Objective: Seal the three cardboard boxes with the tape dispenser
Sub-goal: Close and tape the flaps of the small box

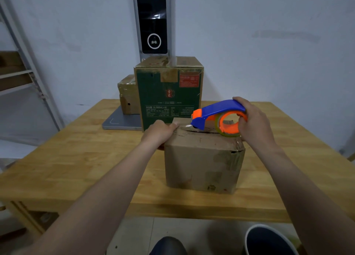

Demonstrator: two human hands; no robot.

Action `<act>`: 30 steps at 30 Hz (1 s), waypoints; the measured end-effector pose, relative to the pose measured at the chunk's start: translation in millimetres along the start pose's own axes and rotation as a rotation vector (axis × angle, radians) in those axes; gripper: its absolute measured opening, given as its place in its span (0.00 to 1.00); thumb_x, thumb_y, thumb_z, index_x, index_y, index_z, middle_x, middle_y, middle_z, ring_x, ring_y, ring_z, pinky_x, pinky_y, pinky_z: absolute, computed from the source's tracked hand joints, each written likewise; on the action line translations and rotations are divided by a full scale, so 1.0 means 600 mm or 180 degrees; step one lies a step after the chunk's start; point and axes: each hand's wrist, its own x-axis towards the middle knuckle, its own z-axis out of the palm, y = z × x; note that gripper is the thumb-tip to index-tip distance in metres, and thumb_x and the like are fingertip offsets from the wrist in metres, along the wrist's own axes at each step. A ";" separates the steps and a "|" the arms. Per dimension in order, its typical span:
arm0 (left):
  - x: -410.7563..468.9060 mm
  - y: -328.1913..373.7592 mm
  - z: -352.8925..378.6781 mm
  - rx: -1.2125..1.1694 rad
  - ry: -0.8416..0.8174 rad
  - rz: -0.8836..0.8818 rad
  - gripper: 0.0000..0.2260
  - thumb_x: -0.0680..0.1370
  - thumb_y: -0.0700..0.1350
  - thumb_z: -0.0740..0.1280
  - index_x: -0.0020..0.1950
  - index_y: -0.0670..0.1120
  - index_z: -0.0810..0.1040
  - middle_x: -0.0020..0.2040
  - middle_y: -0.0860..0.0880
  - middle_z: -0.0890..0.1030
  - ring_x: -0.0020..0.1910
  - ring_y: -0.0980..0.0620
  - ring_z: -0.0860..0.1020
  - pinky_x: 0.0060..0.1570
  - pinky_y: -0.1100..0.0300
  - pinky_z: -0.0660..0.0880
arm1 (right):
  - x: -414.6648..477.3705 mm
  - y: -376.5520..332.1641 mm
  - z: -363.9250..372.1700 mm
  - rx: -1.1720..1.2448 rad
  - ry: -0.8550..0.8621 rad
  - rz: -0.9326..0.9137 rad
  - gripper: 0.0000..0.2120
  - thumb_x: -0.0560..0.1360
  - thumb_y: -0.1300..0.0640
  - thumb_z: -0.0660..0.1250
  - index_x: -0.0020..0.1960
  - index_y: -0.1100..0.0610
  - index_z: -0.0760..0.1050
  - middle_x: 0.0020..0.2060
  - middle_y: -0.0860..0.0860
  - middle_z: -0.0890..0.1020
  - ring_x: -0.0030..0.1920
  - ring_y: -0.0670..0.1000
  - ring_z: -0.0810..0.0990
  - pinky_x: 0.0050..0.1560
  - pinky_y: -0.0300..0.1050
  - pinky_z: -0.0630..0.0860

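A worn brown cardboard box [201, 164] stands near the middle of the wooden table [76, 158]. My right hand [253, 124] grips a blue and orange tape dispenser [219, 116] that rests on the box's top seam. A strip of clear tape runs from the dispenser's nose to the box's far left corner, where my left hand [159, 132] holds the box with the thumb on the tape end. Behind stands a taller green printed box [169, 93]. A small brown taped box [127, 95] sits to its left.
A grey device on a tall post [153, 22] rises behind the boxes from a flat grey base [119, 120]. Metal shelving [23, 78] stands at the left. A dark round bin [269, 241] sits on the floor near the table's front edge.
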 end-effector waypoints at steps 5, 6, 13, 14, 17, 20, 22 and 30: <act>0.004 -0.015 0.000 -0.0593 -0.0175 -0.0290 0.24 0.79 0.65 0.64 0.55 0.44 0.77 0.51 0.45 0.81 0.49 0.44 0.80 0.52 0.46 0.82 | 0.000 0.000 -0.001 0.0114 0.0042 -0.0034 0.31 0.76 0.70 0.60 0.73 0.45 0.69 0.62 0.51 0.78 0.60 0.52 0.76 0.57 0.45 0.72; 0.002 -0.015 -0.001 -0.0690 -0.0212 -0.0347 0.24 0.79 0.64 0.65 0.57 0.44 0.77 0.53 0.45 0.81 0.49 0.44 0.80 0.48 0.48 0.82 | 0.000 -0.002 0.000 0.0125 0.0056 -0.0030 0.31 0.76 0.71 0.60 0.73 0.46 0.69 0.62 0.51 0.78 0.60 0.52 0.76 0.57 0.45 0.72; -0.008 0.006 -0.004 -0.0374 -0.0318 -0.0280 0.21 0.80 0.64 0.63 0.58 0.46 0.72 0.45 0.47 0.76 0.41 0.46 0.77 0.36 0.51 0.80 | 0.002 -0.010 -0.008 0.0106 0.0029 -0.0054 0.32 0.75 0.72 0.59 0.72 0.46 0.70 0.61 0.52 0.79 0.60 0.54 0.76 0.59 0.51 0.75; -0.009 0.006 -0.003 -0.0395 -0.0313 -0.0305 0.22 0.80 0.63 0.64 0.59 0.45 0.72 0.46 0.47 0.75 0.41 0.46 0.77 0.36 0.50 0.80 | 0.002 -0.009 -0.010 0.0092 -0.0016 -0.0069 0.32 0.74 0.71 0.58 0.72 0.46 0.70 0.60 0.52 0.79 0.59 0.54 0.76 0.59 0.52 0.76; -0.012 0.002 0.003 -0.0631 -0.0307 -0.0421 0.24 0.80 0.62 0.66 0.65 0.44 0.72 0.47 0.47 0.74 0.42 0.46 0.75 0.33 0.50 0.77 | 0.002 -0.011 -0.018 0.0054 -0.0183 -0.0102 0.32 0.75 0.70 0.58 0.73 0.44 0.69 0.60 0.52 0.78 0.58 0.56 0.76 0.55 0.56 0.78; -0.016 0.002 0.011 -0.0736 -0.0181 -0.0421 0.27 0.79 0.62 0.67 0.69 0.44 0.72 0.51 0.47 0.75 0.46 0.46 0.75 0.30 0.53 0.73 | 0.002 -0.020 -0.028 -0.0241 -0.0251 -0.0225 0.31 0.74 0.69 0.59 0.73 0.46 0.69 0.59 0.55 0.78 0.58 0.59 0.76 0.57 0.56 0.75; -0.018 0.004 0.013 -0.0753 -0.0144 -0.0398 0.28 0.79 0.62 0.67 0.71 0.45 0.71 0.56 0.47 0.75 0.51 0.45 0.74 0.30 0.54 0.70 | 0.001 -0.031 -0.034 -0.0393 -0.0302 -0.0299 0.29 0.75 0.65 0.61 0.74 0.48 0.69 0.58 0.57 0.77 0.57 0.61 0.76 0.57 0.57 0.73; -0.008 0.004 0.012 -0.0669 -0.0302 -0.0266 0.22 0.81 0.60 0.64 0.73 0.53 0.73 0.61 0.47 0.76 0.59 0.42 0.75 0.49 0.47 0.77 | -0.008 -0.051 -0.027 -0.0682 -0.0368 -0.0408 0.30 0.77 0.61 0.65 0.76 0.45 0.66 0.58 0.56 0.73 0.49 0.63 0.77 0.48 0.52 0.72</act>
